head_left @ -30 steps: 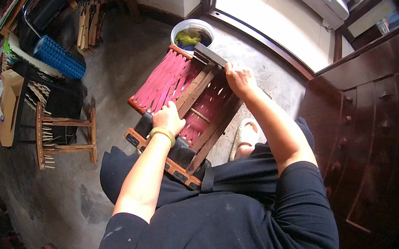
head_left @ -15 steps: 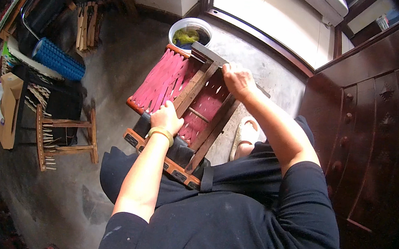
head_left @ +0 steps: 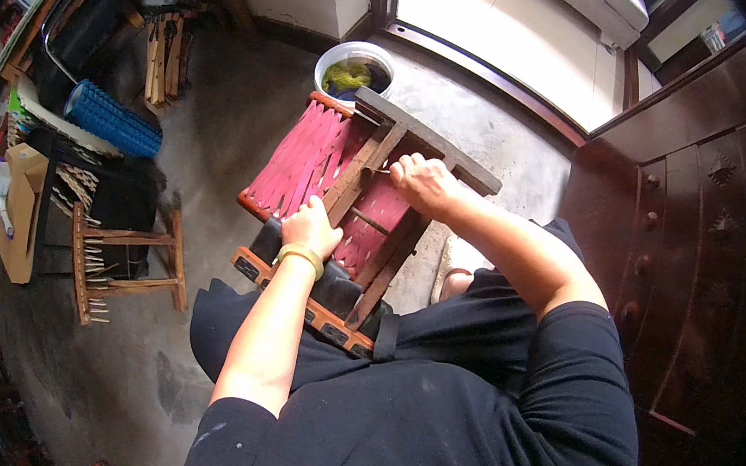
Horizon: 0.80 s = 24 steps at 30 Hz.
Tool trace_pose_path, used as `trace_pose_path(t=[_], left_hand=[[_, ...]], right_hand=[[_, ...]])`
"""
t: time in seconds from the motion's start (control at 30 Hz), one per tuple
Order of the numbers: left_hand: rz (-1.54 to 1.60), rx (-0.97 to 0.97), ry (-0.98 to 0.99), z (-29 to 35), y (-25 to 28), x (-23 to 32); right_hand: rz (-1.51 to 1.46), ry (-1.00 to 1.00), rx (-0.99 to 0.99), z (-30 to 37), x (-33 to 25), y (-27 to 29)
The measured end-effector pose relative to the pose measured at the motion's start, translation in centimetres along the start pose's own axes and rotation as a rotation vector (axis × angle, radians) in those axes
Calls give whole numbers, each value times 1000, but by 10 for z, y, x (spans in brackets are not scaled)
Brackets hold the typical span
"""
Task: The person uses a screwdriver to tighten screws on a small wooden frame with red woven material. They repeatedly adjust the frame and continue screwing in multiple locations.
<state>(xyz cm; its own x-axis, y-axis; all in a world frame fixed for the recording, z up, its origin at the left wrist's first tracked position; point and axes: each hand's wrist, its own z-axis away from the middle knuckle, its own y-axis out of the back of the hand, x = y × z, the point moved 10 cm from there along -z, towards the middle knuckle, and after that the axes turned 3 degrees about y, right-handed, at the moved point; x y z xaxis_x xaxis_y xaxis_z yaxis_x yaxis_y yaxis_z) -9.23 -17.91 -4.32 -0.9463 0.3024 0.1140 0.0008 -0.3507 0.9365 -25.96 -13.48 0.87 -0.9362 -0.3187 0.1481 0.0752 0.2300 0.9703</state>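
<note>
A dark wooden frame [head_left: 347, 191] with long rails and a grey end plank [head_left: 426, 139] lies tilted across my lap. Closed around its left rail, near the lower end, is my left hand [head_left: 310, 228], which has a yellowish bangle at the wrist. My right hand [head_left: 423, 186] is pinched over the gap between the rails, just below the end plank. From its fingertips a thin, shiny metal tool [head_left: 379, 171] points toward the left rail; its exact kind is unclear. Beneath the frame sits a stool seat [head_left: 297, 157] woven with pink straps.
A white bucket [head_left: 321, 68] holding something yellow-green stands past the end plank. On the left are a small wooden frame [head_left: 135, 239], a blue textured roller [head_left: 112, 119] and a cardboard box [head_left: 17, 231]. A dark wooden door [head_left: 697, 245] rises at right.
My right hand has moved left and down from the end plank to over the gap between the rails. The thin metal tool now shows at its fingertips. My left hand keeps its hold.
</note>
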Motion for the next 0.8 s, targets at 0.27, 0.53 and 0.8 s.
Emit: trace_pose_path(t=[0.27,0.53,0.8], left_hand=[[-16,36,-9,-2,-4,-2],[4,-30,10,0,-1,0],[-8,-18,7,0,-2,0]], right_hand=[[26,-258,24,15,62,0],[-61,-20,-44,15,15,-6],[-14,-266,11,17,68,-1]])
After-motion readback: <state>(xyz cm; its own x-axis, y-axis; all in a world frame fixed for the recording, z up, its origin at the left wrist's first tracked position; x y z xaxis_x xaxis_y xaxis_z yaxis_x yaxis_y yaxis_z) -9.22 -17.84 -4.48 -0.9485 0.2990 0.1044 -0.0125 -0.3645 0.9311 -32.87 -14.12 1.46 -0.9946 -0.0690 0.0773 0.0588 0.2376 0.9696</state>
